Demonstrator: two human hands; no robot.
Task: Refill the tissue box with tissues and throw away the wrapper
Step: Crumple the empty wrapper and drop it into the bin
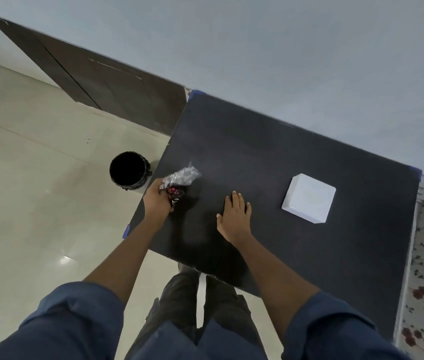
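Wrapper (179,181) sits crumpled in my left hand (156,201), fingers clenched around it, over the left edge of the black table (270,152). I see its clear plastic and a dark patch with pink dots. My right hand (234,216) lies flat and released on the tabletop, holding nothing. The white tissue box (309,198) stands to its right, apart from it. A black bin (129,170) waits on the floor just beside the table's left edge.
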